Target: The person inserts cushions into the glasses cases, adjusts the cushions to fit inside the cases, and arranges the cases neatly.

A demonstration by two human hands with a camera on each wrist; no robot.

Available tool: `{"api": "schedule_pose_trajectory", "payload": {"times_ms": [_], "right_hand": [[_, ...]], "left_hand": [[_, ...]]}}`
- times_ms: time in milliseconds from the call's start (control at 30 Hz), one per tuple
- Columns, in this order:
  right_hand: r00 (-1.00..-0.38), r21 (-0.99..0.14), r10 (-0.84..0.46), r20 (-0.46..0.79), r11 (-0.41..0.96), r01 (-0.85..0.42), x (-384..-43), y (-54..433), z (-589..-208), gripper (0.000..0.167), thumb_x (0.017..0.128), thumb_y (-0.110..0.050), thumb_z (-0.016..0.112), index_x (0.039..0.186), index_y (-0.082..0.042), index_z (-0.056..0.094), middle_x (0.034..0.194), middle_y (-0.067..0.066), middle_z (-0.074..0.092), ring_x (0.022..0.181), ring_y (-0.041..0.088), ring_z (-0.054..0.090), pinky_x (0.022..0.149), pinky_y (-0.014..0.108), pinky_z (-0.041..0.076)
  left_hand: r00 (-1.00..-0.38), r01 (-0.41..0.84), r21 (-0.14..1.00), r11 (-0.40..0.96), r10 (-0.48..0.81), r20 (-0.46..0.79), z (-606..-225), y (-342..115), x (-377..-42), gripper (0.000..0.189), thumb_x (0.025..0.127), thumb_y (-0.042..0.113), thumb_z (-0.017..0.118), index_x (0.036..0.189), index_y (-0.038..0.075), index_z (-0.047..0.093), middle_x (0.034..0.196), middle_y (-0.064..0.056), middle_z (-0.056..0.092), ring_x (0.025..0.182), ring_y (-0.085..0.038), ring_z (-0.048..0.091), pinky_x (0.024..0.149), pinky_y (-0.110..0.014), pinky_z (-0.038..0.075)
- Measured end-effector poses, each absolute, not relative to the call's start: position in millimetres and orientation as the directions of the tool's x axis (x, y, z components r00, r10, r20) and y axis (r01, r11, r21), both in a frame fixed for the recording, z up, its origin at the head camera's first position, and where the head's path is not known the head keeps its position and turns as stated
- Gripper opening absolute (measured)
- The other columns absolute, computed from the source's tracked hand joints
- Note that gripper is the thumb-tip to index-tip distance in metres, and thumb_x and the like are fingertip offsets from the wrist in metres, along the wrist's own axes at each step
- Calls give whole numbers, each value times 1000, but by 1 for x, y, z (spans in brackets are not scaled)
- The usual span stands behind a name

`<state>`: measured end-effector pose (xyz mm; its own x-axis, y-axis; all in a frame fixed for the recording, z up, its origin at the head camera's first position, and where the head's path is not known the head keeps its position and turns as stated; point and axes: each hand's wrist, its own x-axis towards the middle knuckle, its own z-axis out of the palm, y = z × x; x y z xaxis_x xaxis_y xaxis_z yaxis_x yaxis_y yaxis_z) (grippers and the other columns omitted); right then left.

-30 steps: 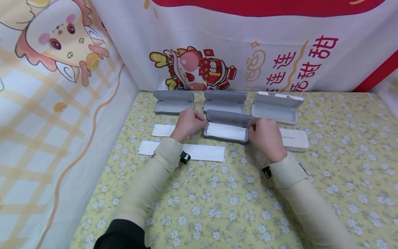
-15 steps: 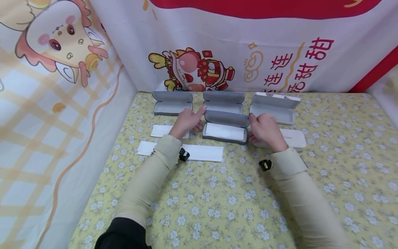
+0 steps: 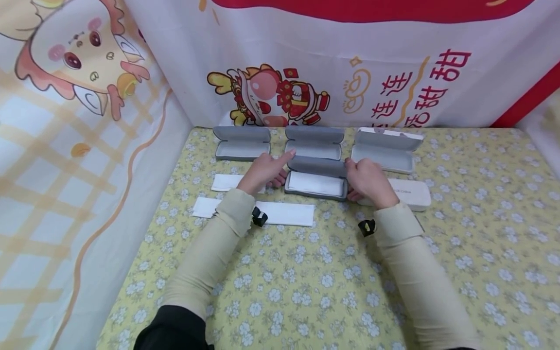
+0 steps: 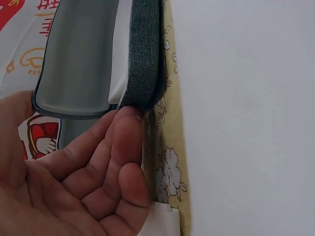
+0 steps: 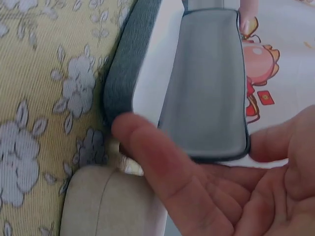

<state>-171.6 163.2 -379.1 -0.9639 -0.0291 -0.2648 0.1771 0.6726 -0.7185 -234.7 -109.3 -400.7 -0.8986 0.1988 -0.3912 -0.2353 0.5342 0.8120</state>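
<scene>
An open dark grey glasses case (image 3: pixel 317 166) stands in the middle of the table, its lid raised. Inside its base lies a folded white cloth (image 3: pixel 316 184). My left hand (image 3: pixel 264 171) holds the case's left end: in the left wrist view the thumb (image 4: pixel 17 110) is at the lid's outer edge and the fingertips (image 4: pixel 129 120) are at the base's corner. At the opposite end, my right hand (image 3: pixel 369 181) has its thumb (image 5: pixel 268 145) against the lid's edge and its index finger on the base's corner, as the right wrist view shows.
Behind stand three more open cases: one grey (image 3: pixel 242 150) at left, another (image 3: pixel 313 149) in the middle, a white one (image 3: pixel 382 158) at right. A closed white case (image 3: pixel 413 195) lies beside the right hand. Folded white cloths (image 3: pixel 290 214) lie at front left.
Both hands have gone from fingertips at the base's upper rim to thumbs raised at the lid's edges. The lid tilts slightly more forward now.
</scene>
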Motion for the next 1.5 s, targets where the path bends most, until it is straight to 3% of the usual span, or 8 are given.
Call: {"api": "schedule_pose_trajectory", "payload": {"times_ms": [567, 667, 733, 833, 900, 1033, 1233, 1500], "right_hand": [[-871, -708, -174, -459, 665, 239, -174, 170, -365, 51, 110, -33, 38, 126, 12, 57, 101, 24, 70, 88, 33, 71, 74, 39, 59], [-875, -685, -207, -438, 707, 175, -174, 171, -367, 39, 107, -25, 46, 107, 10, 65, 92, 20, 72, 82, 30, 72, 71, 37, 59], [-884, -657, -233, -406, 747, 105, -173, 170, -370, 34, 105, -22, 53, 92, 6, 68, 82, 16, 73, 75, 28, 71, 70, 37, 56], [-898, -590, -265, -350, 807, -7, -171, 168, -374, 30, 100, -17, 60, 76, 0, 67, 70, 11, 71, 60, 22, 62, 63, 35, 48], [-904, -566, -266, -334, 824, -33, -169, 166, -374, 30, 101, -18, 61, 79, 0, 71, 67, 9, 69, 56, 21, 55, 62, 35, 43], [-915, -547, -244, -322, 837, -31, -167, 163, -371, 27, 101, -16, 61, 83, 1, 71, 67, 10, 68, 55, 21, 52, 60, 35, 41], [-946, -538, -196, -258, 842, -28, -164, 160, -374, 25, 100, -19, 62, 90, 2, 70, 72, 11, 62, 57, 23, 49, 59, 37, 40], [-971, -485, -179, -161, 871, -80, -163, 154, -375, 31, 98, -19, 65, 71, -4, 60, 68, 11, 53, 60, 26, 47, 59, 37, 37]], "left_hand": [[-846, -315, 838, 445, 269, -461, -401, -118, -234, 62, 86, 60, 72, 108, 2, 69, 105, -14, 70, 89, -29, 68, 78, -42, 54], [-847, -287, 820, 496, 268, -459, -403, -120, -233, 54, 86, 55, 75, 100, 2, 72, 102, -12, 71, 89, -28, 68, 77, -41, 54], [-864, -237, 801, 550, 259, -433, -407, -121, -230, 50, 86, 53, 77, 90, 2, 76, 94, -12, 72, 70, -23, 62, 63, -37, 51], [-888, -182, 765, 618, 230, -397, -410, -120, -225, 54, 84, 55, 77, 76, 2, 74, 78, -12, 70, 49, -19, 42, 46, -34, 37], [-905, -150, 750, 644, 216, -366, -409, -118, -221, 62, 84, 59, 75, 71, -1, 70, 67, -12, 63, 44, -16, 27, 42, -32, 27], [-909, -121, 740, 661, 225, -350, -402, -116, -217, 65, 86, 58, 73, 71, -5, 67, 63, -13, 61, 46, -18, 36, 44, -33, 31], [-895, -103, 733, 673, 259, -363, -396, -118, -211, 57, 91, 51, 71, 77, -5, 73, 79, -19, 70, 50, -19, 42, 47, -32, 35], [-889, -77, 732, 677, 286, -357, -393, -121, -206, 46, 92, 47, 71, 79, 4, 79, 81, -14, 72, 64, -28, 57, 53, -33, 41]]}}
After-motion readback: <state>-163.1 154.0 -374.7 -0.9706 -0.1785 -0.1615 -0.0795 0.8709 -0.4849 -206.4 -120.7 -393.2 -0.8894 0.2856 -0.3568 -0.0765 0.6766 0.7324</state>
